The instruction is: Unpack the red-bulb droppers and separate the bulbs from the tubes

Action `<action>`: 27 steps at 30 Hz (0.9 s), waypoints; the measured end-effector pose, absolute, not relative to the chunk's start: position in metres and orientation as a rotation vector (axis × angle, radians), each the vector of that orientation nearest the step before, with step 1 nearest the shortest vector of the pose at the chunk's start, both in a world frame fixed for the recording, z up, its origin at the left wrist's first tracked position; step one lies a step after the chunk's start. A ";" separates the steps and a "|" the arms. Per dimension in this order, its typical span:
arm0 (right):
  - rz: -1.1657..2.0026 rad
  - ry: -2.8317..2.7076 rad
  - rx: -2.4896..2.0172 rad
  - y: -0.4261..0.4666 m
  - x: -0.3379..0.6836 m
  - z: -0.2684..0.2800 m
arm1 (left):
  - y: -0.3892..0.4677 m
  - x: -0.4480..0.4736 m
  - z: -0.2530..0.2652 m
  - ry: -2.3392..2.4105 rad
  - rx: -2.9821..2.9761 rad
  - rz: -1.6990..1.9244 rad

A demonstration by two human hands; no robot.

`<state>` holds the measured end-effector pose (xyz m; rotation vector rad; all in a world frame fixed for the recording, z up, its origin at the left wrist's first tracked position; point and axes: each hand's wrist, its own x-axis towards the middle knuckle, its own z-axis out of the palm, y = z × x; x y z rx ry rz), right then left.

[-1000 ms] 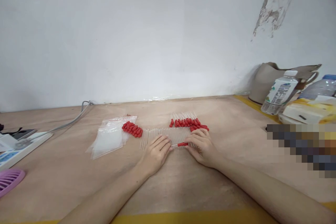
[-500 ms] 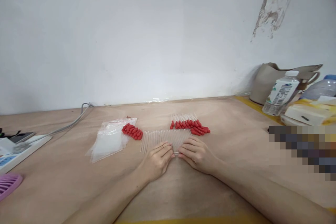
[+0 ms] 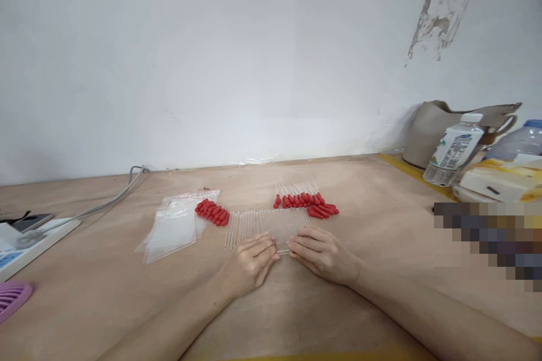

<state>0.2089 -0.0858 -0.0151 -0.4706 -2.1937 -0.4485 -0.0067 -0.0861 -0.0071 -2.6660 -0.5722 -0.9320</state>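
Note:
My left hand [image 3: 253,262] is closed around one end of a thin glass dropper tube [image 3: 283,252]. The tube lies level between both hands, close above the table. In the closed fingers of my right hand [image 3: 324,254] a bit of a red rubber bulb [image 3: 293,251] shows at the tube's other end; most of it is hidden. Just beyond my fingers lies a row of clear glass tubes [image 3: 254,223], side by side. Loose red rubber bulbs [image 3: 213,212] are heaped at its left, and more bulbs [image 3: 324,211] at its right. Droppers with red bulbs [image 3: 302,199] lie behind the row.
Clear zip bags [image 3: 171,231] are piled on the left of the table [image 3: 271,316]. Further left are a white power strip [image 3: 51,245] with a grey cable [image 3: 112,202] and a pink slatted object [image 3: 14,299]. At right stand a bottle [image 3: 455,149] and a beige bag [image 3: 423,132].
Both hands have come slightly nearer to me with the tube, my right hand also a little to the right. A red bit now shows at my right fingertips.

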 end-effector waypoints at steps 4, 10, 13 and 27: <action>-0.531 -2.196 -0.430 -0.085 0.212 -0.017 | -0.088 -0.007 -0.005 -0.568 -2.676 -0.960; -0.607 -2.190 -0.363 -0.089 0.216 -0.010 | -0.092 -0.008 -0.001 -0.574 -2.713 -0.986; -0.628 -2.174 -0.342 -0.092 0.215 -0.006 | -0.094 -0.008 -0.001 -0.578 -2.720 -0.992; -0.013 -1.499 -1.314 -0.029 0.296 -0.004 | -0.048 -0.067 0.001 -1.232 -2.176 -1.080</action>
